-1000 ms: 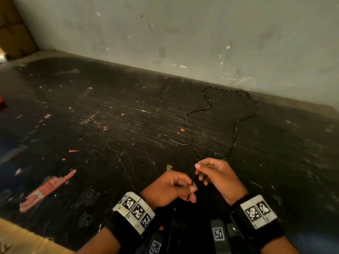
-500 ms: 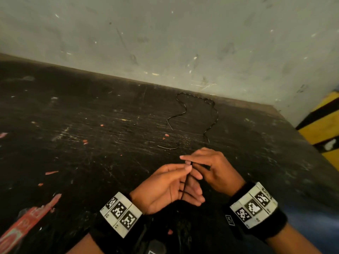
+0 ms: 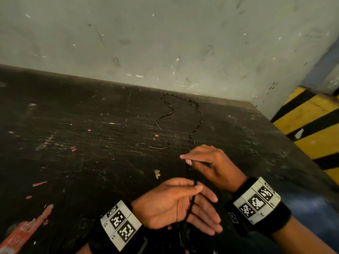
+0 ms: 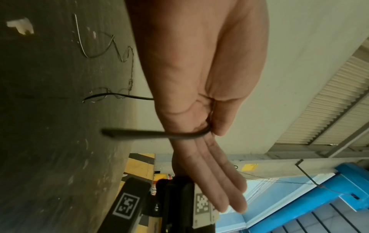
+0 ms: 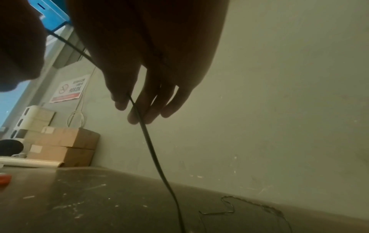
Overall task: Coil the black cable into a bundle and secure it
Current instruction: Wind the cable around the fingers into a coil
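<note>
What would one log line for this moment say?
stage: coiling begun | left hand: pinches cable | right hand: pinches cable | rest of cable: loose on table

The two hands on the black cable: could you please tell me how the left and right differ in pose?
The left hand lies palm up, nearer the person, thumb pinning the black cable against straight fingers; the right hand is knuckles up, farther out, fingers curled.
The left hand has the cable's near part; the right hand pinches it where it rises from the table.
Both have a grip on the same cable and wear marker wristbands.
</note>
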`<action>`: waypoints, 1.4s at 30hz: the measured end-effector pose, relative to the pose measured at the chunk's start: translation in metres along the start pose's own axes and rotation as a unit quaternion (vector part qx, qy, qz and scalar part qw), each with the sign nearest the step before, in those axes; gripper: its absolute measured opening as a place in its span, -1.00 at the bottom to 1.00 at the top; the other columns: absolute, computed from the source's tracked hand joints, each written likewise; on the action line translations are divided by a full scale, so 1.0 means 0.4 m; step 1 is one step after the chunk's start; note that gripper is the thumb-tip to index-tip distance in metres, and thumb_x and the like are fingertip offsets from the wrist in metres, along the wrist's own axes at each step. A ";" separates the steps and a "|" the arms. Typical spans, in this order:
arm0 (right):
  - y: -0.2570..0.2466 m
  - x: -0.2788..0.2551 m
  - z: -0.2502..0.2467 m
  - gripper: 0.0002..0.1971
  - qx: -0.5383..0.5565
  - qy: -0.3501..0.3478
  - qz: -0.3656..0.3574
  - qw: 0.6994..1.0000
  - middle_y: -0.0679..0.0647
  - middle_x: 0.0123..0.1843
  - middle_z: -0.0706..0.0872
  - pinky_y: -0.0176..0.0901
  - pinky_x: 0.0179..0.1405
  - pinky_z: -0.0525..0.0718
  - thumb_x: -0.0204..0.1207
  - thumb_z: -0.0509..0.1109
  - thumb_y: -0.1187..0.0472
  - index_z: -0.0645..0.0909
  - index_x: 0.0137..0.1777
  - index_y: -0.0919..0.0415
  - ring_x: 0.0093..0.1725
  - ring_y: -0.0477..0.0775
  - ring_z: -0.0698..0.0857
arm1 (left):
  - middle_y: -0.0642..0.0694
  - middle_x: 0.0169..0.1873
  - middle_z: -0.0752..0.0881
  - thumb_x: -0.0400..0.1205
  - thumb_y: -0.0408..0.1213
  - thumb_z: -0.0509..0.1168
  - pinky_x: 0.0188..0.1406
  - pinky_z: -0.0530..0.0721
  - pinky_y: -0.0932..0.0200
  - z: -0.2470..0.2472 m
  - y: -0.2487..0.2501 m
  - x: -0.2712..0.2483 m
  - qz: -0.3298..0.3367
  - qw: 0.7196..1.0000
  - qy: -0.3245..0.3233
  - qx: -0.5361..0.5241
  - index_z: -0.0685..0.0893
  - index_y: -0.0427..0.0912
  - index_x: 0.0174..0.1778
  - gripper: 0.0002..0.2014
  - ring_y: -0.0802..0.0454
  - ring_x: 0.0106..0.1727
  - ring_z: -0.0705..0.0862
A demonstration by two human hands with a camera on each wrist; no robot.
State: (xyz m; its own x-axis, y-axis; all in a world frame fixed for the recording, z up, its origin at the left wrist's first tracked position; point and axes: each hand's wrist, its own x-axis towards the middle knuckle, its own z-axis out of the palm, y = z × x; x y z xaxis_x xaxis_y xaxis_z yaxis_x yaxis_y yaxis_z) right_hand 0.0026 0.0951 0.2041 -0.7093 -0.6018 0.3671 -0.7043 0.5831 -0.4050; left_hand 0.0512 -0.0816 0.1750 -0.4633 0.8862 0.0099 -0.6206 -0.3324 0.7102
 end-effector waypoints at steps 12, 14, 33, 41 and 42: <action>0.037 -0.114 0.081 -0.88 0.061 -0.038 0.064 0.995 -0.09 -0.16 0.73 -0.36 0.02 0.58 0.57 0.27 0.25 0.59 0.01 0.03 -0.07 -0.22 0.68 | -0.44 0.32 0.60 0.68 -0.40 0.05 0.20 0.60 -0.32 -0.004 0.067 0.078 0.177 0.980 0.067 0.064 0.25 0.19 0.57 -0.44 -0.38 0.18 0.70; 0.028 -0.132 0.075 -0.90 0.060 -0.077 0.086 0.991 -0.24 -0.30 0.68 -0.37 -0.16 0.55 0.58 0.28 0.19 0.59 0.00 0.00 -0.22 -0.36 0.65 | -0.40 0.33 0.62 0.67 -0.37 0.05 0.23 0.56 -0.37 -0.012 0.079 0.096 0.184 0.974 0.108 0.073 0.21 0.29 0.55 -0.41 -0.43 0.24 0.65; 0.058 -0.094 -0.360 -0.84 -0.068 -0.210 -0.113 0.969 -0.19 -0.29 0.56 -0.36 -0.29 0.48 0.49 0.39 -0.03 0.70 -0.13 0.02 -0.31 -0.26 0.55 | -0.44 0.34 0.58 0.71 -0.25 0.01 0.36 0.43 -0.37 0.116 -0.066 0.223 0.061 0.977 0.113 0.171 0.25 0.11 0.58 -0.52 -0.42 0.41 0.50; 0.083 -0.080 -0.396 -0.82 -0.039 -0.184 -0.177 0.966 -0.09 -0.33 0.60 -0.31 -0.37 0.49 0.49 0.41 0.00 0.70 -0.17 0.09 -0.35 -0.13 0.57 | -0.39 0.42 0.52 0.71 -0.45 0.02 0.37 0.51 -0.30 0.162 -0.033 0.252 0.015 0.932 0.124 0.340 0.18 0.16 0.54 -0.46 -0.23 0.43 0.54; 0.088 -0.079 -0.397 -0.82 -0.041 -0.181 -0.179 0.966 -0.08 -0.33 0.61 -0.31 -0.37 0.48 0.48 0.42 0.00 0.71 -0.18 0.10 -0.36 -0.15 0.56 | -0.39 0.43 0.51 0.71 -0.49 0.01 0.35 0.53 -0.29 0.166 -0.029 0.257 0.005 0.928 0.124 0.351 0.17 0.18 0.54 -0.43 -0.23 0.42 0.55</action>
State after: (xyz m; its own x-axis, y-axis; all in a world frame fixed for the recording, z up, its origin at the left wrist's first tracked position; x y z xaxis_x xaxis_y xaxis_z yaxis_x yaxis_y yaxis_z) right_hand -0.0045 0.2212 0.3113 -0.3737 -0.9156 0.1485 -0.9130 0.3348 -0.2331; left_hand 0.0528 0.0348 0.2144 -0.6519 0.7540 -0.0806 -0.0905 0.0282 0.9955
